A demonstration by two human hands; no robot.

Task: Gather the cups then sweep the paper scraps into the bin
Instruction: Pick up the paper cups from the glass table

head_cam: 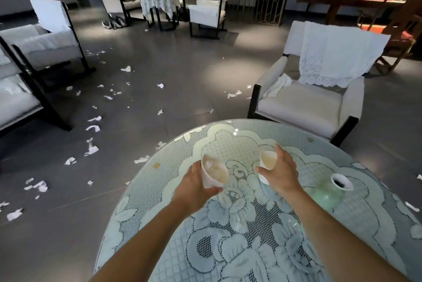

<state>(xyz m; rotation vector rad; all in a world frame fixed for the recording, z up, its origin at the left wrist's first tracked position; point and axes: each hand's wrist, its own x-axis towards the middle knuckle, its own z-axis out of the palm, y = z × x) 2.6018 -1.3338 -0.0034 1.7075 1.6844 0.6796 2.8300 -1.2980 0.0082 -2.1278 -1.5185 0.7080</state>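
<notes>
**Operator:** Where do the cups stand?

**Inspector:** Your left hand (194,187) has its fingers wrapped round the first white paper cup (213,173). Your right hand (283,173) grasps the second white paper cup (266,163) the same way. You hold both over the round glass table with the white lace cloth (251,247), near each other but apart. A third white paper cup with a dark inside (341,181) stands on the table to your right, untouched.

**Operator:** Which way do they point?

**Inspector:** The first cup leans. Its long axis is tilted, with the mouth up and towards your right and the base low against your palm. The second is close to upright, mouth up.

**Operator:** What are the risks?

**Inspector:** I cannot tell whether either held cup contains liquid. If you tip the first further while nesting them, anything inside would likely land on the lace. Squeeze too hard and the thin walls may buckle. Reaching for the third cup with both hands full could knock it over. Torn white paper scraps (91,149) litter the grey floor, so mind your footing. No bin is in view.
</notes>
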